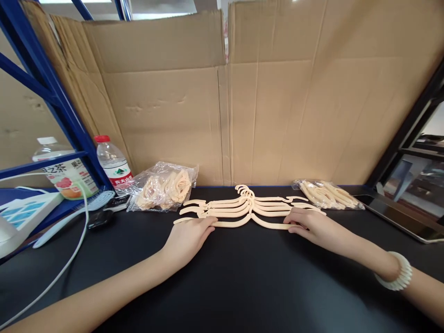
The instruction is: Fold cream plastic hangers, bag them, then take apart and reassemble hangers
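Hangers (248, 208): we are seeing them lying stacked at centre frame on the black table (222, 282).
Left hand (189, 236): we are laying it flat, fingers loosely spread, fingertips touching the nearest hanger's left end.
Right hand (312, 226): we are resting it flat on the right end, gripping nothing.
Bracelet (395, 277): it is sitting on our right wrist.

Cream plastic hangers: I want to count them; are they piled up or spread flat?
Spread flat: the cream plastic hangers lie side by side on the black tabletop, hooks together.
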Motion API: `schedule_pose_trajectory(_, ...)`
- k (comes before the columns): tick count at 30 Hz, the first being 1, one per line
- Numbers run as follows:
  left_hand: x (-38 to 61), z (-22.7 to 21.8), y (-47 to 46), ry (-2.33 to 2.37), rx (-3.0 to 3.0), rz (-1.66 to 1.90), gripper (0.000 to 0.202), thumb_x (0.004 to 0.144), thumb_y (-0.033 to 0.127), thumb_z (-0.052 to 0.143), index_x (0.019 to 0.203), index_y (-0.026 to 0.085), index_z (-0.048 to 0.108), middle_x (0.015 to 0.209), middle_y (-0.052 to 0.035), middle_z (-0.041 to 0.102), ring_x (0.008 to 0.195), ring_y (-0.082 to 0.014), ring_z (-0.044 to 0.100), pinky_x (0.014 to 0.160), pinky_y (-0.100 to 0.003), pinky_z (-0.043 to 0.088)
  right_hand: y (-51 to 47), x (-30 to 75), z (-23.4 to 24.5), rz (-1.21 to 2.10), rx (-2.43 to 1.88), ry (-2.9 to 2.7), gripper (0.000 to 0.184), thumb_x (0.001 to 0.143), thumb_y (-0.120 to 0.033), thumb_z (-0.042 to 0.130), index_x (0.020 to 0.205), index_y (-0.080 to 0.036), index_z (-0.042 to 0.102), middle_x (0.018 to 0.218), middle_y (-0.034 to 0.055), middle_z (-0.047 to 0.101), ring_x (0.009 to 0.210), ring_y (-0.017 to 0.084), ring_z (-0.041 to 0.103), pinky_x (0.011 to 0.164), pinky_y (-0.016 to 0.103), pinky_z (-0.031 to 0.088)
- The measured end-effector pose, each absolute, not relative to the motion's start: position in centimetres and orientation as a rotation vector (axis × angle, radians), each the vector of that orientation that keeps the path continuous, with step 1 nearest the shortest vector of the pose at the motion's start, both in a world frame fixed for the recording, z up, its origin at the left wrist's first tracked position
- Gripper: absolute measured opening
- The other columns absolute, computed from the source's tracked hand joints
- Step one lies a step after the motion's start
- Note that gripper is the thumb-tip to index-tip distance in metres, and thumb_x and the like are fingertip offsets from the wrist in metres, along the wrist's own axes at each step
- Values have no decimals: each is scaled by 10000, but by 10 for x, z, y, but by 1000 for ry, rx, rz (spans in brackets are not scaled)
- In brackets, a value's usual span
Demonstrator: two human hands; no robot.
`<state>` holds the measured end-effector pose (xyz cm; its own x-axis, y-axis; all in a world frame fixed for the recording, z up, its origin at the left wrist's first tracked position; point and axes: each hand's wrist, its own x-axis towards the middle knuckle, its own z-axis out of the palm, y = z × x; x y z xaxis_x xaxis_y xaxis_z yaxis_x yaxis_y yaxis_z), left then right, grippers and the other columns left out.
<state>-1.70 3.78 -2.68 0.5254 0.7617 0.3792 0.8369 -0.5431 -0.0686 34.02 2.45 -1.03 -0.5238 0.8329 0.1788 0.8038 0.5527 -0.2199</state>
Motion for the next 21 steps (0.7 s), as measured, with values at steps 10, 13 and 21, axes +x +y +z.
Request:
schedule_pose_trajectory(10, -23, -9, 22, -1097, -2191, -521, 215, 964, 204, 425, 1051, 221, 621, 751, -1, 704, 570, -156, 638, 483, -238, 377, 13, 341, -2, -478, -1176, -2357, 190, 952, -265, 436, 930, -214, 617, 923, 41, 680, 731, 170, 651, 608, 276, 465)
schedule_pose_trajectory(13, -25, -4, 23, -1058, -2178, -614, 220, 957, 214, 453, 1115, 205, 606, 867, -32, 699, 757, -179, 672, 600, -244, 469, 15, 344, -5, -593, -1129, -2254, 165, 949, -253, 462, 982, -202, 616, 1014, 57, 693, 784, 178, 670, 644, 282, 487)
schedule_pose_trajectory(21, -23, -12, 30, -1288, -2488, -887, 210, 963, 287, 435, 1073, 203, 592, 1112, -71, 605, 907, -178, 645, 682, -258, 551, 17, 338, -15, -797, -1019, -2152, 115, 934, -196, 510, 971, -178, 618, 986, 49, 701, 752, 149, 673, 579, 239, 464)
